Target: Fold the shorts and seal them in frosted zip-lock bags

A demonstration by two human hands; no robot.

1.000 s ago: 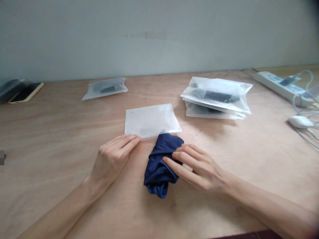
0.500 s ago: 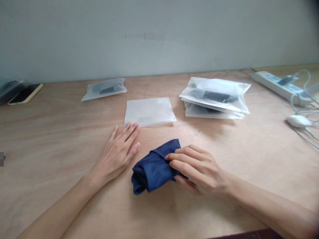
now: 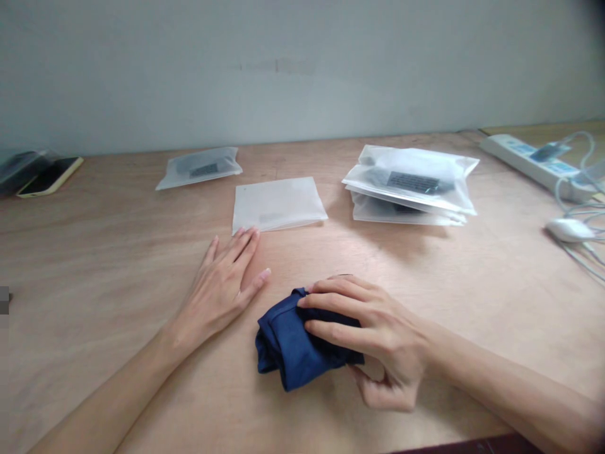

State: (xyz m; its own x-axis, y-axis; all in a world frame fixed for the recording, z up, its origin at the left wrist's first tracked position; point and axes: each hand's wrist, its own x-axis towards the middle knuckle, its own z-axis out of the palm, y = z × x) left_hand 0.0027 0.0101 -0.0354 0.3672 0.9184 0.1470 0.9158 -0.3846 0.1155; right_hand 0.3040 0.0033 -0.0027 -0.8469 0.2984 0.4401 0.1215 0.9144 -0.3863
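Cloth (image 3: 302, 343), dark blue and loosely folded, is shown in the near middle of the view, well apart from the pale wall (image 3: 189, 82) and resting, as far as can be told, on the wood-grained table (image 3: 118, 252). It is held by the right hand (image 3: 373, 321): the fingers are laid over its top, slightly apart, and the thumb is bent at its near right edge, with the tip hidden. The left hand (image 3: 220, 284) is laid flat, its fingers close together and its thumb spread, the fingertips touching the near edge of the white bag (image 3: 278, 202). The step in hand is judged to be the handling of the cloth while the bag is steadied. For the next move, a secure hold across the folds seems to be called for, so that they are not shaken loose.

Beyond the right hand, a stack (image 3: 411, 198) of translucent bags is seen; at far right, a power strip (image 3: 524, 161) is placed. A filled bag (image 3: 198, 170) is set behind the white one, near the wall. At left a phone (image 3: 50, 178) is partly overlapped by a packet (image 3: 16, 170); at right a white block (image 3: 570, 230) is joined by cables. Smallest is the print on the stack's dark panel (image 3: 413, 183): rows are visible, but no words or brand can be read.
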